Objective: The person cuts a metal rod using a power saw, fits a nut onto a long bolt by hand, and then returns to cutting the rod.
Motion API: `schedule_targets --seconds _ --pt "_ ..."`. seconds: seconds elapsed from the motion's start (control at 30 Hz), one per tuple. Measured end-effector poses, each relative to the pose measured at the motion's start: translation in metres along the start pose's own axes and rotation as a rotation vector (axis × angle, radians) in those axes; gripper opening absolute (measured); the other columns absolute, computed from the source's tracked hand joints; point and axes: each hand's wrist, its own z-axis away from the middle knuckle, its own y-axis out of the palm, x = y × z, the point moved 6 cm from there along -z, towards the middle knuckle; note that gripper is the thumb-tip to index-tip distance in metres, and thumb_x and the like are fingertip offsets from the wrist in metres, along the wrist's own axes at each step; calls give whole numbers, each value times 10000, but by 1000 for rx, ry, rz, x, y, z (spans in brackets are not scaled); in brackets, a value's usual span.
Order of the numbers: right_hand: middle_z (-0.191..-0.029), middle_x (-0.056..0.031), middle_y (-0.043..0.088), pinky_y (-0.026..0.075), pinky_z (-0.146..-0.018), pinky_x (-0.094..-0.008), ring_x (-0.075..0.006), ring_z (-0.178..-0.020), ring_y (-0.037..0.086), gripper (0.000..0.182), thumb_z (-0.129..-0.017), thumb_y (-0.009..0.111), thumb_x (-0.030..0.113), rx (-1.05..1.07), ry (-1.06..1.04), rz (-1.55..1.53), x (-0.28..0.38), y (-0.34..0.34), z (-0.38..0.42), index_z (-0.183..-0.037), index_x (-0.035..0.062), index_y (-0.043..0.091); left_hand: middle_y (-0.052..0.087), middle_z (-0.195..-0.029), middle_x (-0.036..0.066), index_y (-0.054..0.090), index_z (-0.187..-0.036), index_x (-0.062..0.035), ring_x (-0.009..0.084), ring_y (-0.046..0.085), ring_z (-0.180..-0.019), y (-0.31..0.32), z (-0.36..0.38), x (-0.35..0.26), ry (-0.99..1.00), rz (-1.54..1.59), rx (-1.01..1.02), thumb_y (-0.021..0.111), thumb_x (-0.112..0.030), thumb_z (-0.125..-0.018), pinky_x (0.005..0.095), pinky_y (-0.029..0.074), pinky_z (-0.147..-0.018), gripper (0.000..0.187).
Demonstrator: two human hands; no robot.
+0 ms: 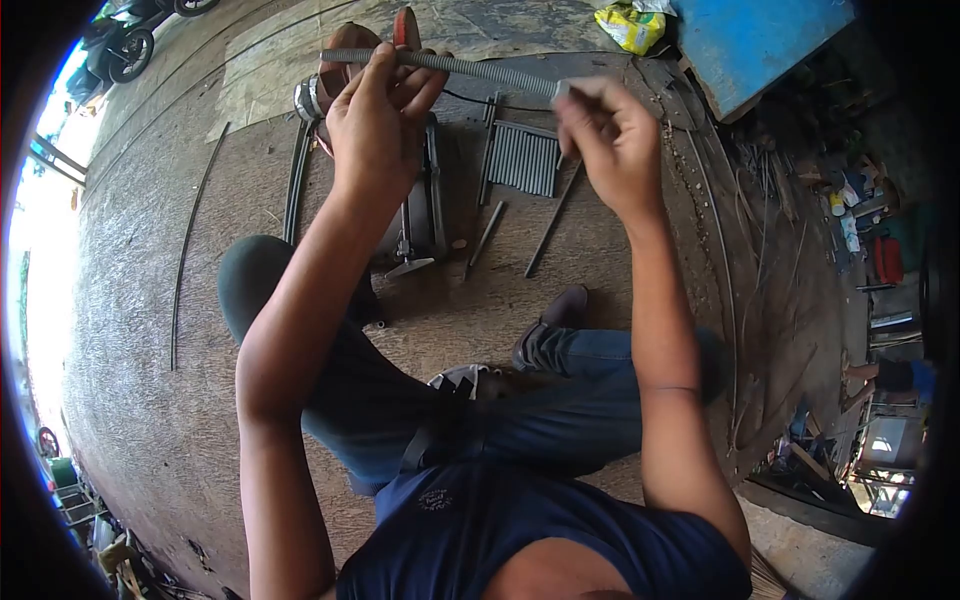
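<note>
Near the top centre, left hand (378, 105) and right hand (608, 135) each grip one rod (470, 68) above the floor (140, 300).

You hold a dull grey, ribbed metal rod (455, 68); the concrete floor (150, 400) looks rough and matt, your jeans (560, 400) blue denim cloth.

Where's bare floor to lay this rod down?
Bare floor lies left of the long thin bar, and between the knee and the loose rods. Crowded around the rod bundle and machine; clutter at right.
</note>
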Motion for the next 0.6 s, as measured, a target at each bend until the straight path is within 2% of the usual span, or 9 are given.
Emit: schedule_targets --seconds 0.07,0.13,0.17,0.2,0.27,0.4,0.43,0.53,0.6 --pt "-863 -38 616 510 -610 -199 -75 -679 633 267 -908 732 153 159 245 -258 -19 5 3 -1080 -10 606 629 -908 104 603 -1006 55 206 697 -820 -1 -1 2 4 -7 35 581 -127 -1002 333 632 -809 183" --pt "-765 -15 603 479 -552 -193 -58 -642 614 201 -945 689 168 -257 -171 -230 12 8 -2 -1040 4 623 628 -905 103 604 -1008 58 205 696 -823 -1 -2 2 5 5 31 580 -124 -1002 336 632 -810 183" --pt "-684 17 582 477 -561 -187 -42 -649 612 166 -964 660 168 -221 -221 -165 14 9 -1 -1005 9 634 626 -903 102 604 -1010 61 203 694 -826 -2 -2 2 8 15 26 580 -120 -1002 338 632 -812 182" --pt "-684 17 582 477 -561 -187 -42 -649 612 166 -964 660 168 -219 -221 -168 11 0 0 -1005 9 634 626 -903 102 604 -1010 61 203 694 -826 -3 -3 1 10 15 23 580 -120 -1002 338 632 -812 182" --pt "-797 -11 621 498 -588 -201 -58 -701 628 207 -939 683 145 89 170 -268 -15 -3 2 -1068 2 609 621 -894 98 608 -1010 59 197 691 -826 -3 -3 3 4 10 18 585 -121 -1000 339 631 -811 182" --pt "-764 -20 627 450 -494 -207 -58 -601 584 211 -976 642 211 -128 -263 -43 4 9 -2 -1058 18 623 618 -887 93 610 -1008 57 193 689 -820 -3 -2 4 2 -7 12 586 -123 -1000 341 629 -808 182" --pt "-797 -51 642 467 -517 -224 -87 -654 613 242 -987 610 180 28 -15 -12 -2 6 1 -1150 2 602 616 -887 92 611 -1010 57 191 687 -816 -3 -2 5 -2 -7 13 586 -124 -1000 342 629 -806 183" --pt "-769 -21 627 448 -508 -203 -70 -643 602 169 -986 613 138 -119 75 -297 -4 7 2 -1089 4 626 612 -888 90 611 -1019 57 189 684 -813 -2 0 8 -8 -10 18 587 -127 -1000 343 629 -805 187" --pt "-796 -19 622 413 -493 -209 -45 -599 561 241 -988 633 250 -252 -182 -210 10 8 1 -1029 14 608 610 -889 89 611 -1025 59 188 682 -813 -2 -1 6 -1 -17 16 587 -129 -1000 344 628 -806 190"
